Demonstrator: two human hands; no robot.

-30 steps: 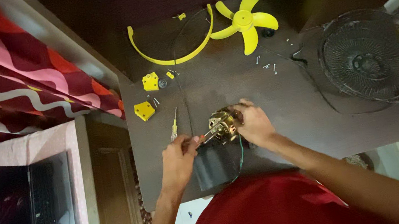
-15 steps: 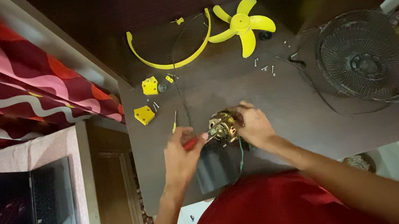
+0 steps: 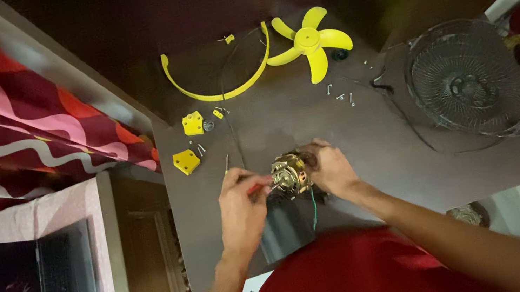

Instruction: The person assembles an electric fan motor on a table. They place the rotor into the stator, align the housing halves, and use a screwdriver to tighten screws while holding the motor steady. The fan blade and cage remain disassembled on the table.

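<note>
1. My left hand (image 3: 241, 206) is wrapped around a red-handled screwdriver (image 3: 257, 186), fingers pressed together on the grip, with the tip pushed against the left side of the fan motor (image 3: 290, 175).

2. A second ago that hand sat lower and further from the motor, with the tool angled up from below. It has since climbed and closed in, so the shaft now lies nearly level into the motor housing.

3. My right hand (image 3: 330, 169) steadies the motor from its right side, fingers curled over the brass-coloured body and pinching it. Its grip looks unchanged across the three views.

4. The motor sits on the dark bench (image 3: 374, 147) just in front of my red shirt, on a dark rectangular base, with a green wire (image 3: 314, 206) trailing down from it.

5. I judge that the tool is now seated on a fastener, though the tip itself is hidden behind my fingers.

6. A second small screwdriver (image 3: 227, 164) lies just above my left hand. Further back are two yellow plastic pieces (image 3: 186, 161), a yellow curved ring (image 3: 221, 88), the yellow fan blade (image 3: 308, 41), loose screws (image 3: 340, 93) and the wire guard (image 3: 466, 84).
</note>
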